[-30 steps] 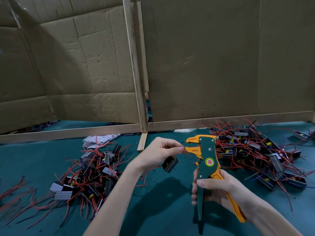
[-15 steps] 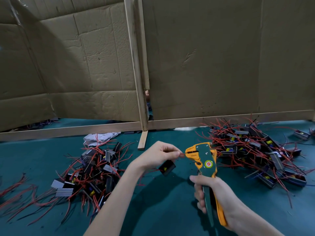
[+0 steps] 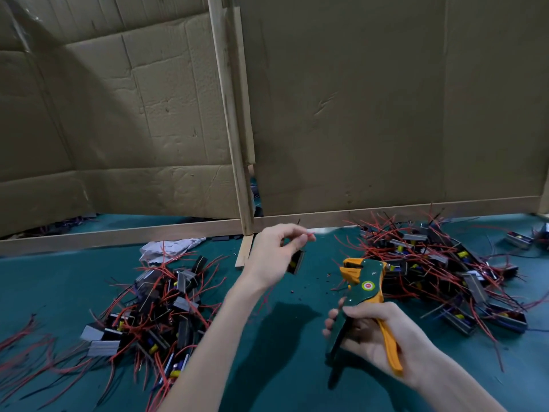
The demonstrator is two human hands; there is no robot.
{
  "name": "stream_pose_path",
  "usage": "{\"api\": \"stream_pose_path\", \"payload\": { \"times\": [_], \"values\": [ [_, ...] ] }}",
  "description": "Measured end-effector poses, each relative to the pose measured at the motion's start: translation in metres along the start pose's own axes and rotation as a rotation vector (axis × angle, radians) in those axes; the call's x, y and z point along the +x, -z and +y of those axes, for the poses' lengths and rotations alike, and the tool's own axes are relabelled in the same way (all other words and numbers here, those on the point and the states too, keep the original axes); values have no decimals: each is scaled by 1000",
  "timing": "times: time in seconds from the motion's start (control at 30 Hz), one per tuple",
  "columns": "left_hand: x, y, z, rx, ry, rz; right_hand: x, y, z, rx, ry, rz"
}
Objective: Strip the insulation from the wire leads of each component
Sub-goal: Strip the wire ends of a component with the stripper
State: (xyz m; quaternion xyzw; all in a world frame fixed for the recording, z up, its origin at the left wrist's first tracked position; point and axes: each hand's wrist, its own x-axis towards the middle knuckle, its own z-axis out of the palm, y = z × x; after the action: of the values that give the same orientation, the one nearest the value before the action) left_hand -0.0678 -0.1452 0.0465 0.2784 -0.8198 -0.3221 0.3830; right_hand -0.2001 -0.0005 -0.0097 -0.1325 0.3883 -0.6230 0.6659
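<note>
My left hand [image 3: 276,254] is raised above the green table and pinches the red wire lead of a small black component [image 3: 296,262], which dangles below the fingers. My right hand [image 3: 377,337] grips the handles of a green and orange wire stripper [image 3: 361,288], whose jaws point up and left, apart from the lead. One heap of black components with red leads [image 3: 154,310] lies at the left. A second heap [image 3: 445,269] lies at the right.
A cardboard wall [image 3: 356,108] with a wooden frame post [image 3: 234,138] closes off the back of the green table [image 3: 282,337]. A crumpled white cloth [image 3: 169,248] lies behind the left heap. Loose red wires [image 3: 23,352] trail at the far left edge.
My left hand lifted the component up and away from the stripper jaws. My right hand lowered the stripper towards the table and tilted it.
</note>
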Motion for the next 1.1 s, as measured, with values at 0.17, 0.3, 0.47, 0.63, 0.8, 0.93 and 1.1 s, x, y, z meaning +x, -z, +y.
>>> {"api": "stream_pose_path", "payload": {
  "times": [0.17, 0.3, 0.47, 0.63, 0.8, 0.93, 1.1],
  "values": [
    [36, -55, 56, 109, -225, 225, 2, 1, 4, -39, -54, -37],
    [62, -97, 95, -45, -207, -35, 3, 5, 2, -80, -80, -61],
    [50, -101, 92, -59, -81, -449, 5, 10, -1, -69, -63, -70],
    [20, -52, 48, 254, -34, -251, 7, 13, -1, -102, -91, -45],
    [13, 11, -17, 903, 543, -115, 5, 13, -1, -125, -98, -23],
    [13, 45, -65, 1132, 769, -119, 4, 13, -3, -148, -98, -8],
    [8, 74, -111, 1180, 739, -234, 4, 14, -4, -156, -109, -5]
  ]
}}
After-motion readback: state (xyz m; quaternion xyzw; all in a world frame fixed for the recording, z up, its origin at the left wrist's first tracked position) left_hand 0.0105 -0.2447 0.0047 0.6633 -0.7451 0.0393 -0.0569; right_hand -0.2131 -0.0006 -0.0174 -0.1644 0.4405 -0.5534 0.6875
